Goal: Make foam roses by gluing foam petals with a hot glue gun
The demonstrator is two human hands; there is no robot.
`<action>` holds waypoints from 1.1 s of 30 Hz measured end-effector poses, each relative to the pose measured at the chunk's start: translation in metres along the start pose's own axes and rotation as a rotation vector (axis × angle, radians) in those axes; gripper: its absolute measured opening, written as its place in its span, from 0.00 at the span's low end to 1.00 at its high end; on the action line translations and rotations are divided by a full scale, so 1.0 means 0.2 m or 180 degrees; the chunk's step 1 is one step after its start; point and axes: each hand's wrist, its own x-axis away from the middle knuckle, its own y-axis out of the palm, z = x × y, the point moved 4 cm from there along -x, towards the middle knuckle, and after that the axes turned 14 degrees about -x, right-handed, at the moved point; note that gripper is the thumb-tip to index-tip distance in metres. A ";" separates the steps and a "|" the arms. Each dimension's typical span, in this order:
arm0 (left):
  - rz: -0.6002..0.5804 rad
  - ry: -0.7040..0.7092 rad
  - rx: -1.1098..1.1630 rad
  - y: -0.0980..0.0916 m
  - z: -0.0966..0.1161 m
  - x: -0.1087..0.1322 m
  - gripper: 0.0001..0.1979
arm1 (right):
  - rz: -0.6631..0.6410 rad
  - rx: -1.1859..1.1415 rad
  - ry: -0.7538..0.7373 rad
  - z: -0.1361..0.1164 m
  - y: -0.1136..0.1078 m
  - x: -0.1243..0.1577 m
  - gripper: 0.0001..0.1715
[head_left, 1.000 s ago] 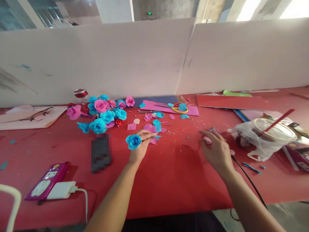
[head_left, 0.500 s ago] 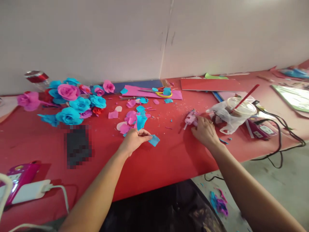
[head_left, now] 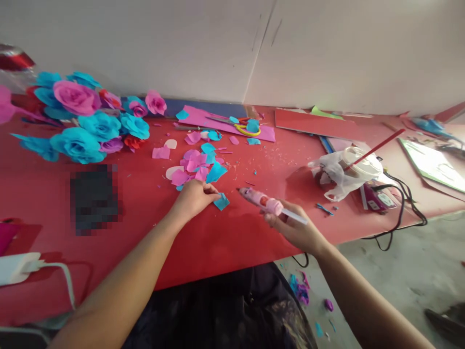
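Observation:
My left hand (head_left: 194, 198) rests on the red table (head_left: 236, 237) with its fingers pinched on a small blue paper piece (head_left: 221, 201). My right hand (head_left: 296, 230) is closed around a pink glue gun (head_left: 262, 200), held just above the table with its nozzle pointing left toward the blue piece. A white glue stick juts out of the gun's back end. A loose heap of pink and blue paper petals (head_left: 198, 167) lies just beyond my left hand.
Blue and pink paper roses (head_left: 83, 121) lie at the back left. Yellow-handled scissors (head_left: 243, 127) rest on a pink sheet (head_left: 225, 123). A lidded cup with a red straw in a plastic bag (head_left: 348, 172) sits right, with black cables (head_left: 403, 194). A white charger (head_left: 18, 266) lies at the left edge.
My right hand picked the glue gun up from the table by the cup and brought it left toward the blue piece. The blue rose left my left hand, which now pinches a blue piece.

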 end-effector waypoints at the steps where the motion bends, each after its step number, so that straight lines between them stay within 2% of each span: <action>1: 0.0002 -0.0005 -0.0012 0.00 0.00 0.00 0.06 | -0.0167 -0.0078 -0.0014 -0.01 0.04 0.01 0.17; 5: -0.0041 -0.0015 -0.0041 0.00 0.01 0.00 0.07 | -0.0474 -0.0157 -0.0099 -0.02 0.10 0.02 0.17; 11: -0.0018 0.0020 -0.0075 0.00 0.01 0.00 0.07 | -0.0735 -0.0131 -0.0080 -0.04 0.12 -0.01 0.21; 17: 0.0025 0.0109 -0.0097 0.00 0.00 0.00 0.08 | -0.0804 -0.0114 -0.0019 -0.06 0.13 -0.01 0.21; 23: -0.0175 0.0193 0.0107 0.01 0.00 0.00 0.05 | -0.0842 -0.0043 0.0020 -0.06 0.12 -0.02 0.20; 33: -0.0188 0.0203 0.0156 0.00 0.01 0.01 0.05 | -0.0613 0.0041 -0.0014 -0.07 0.09 -0.05 0.20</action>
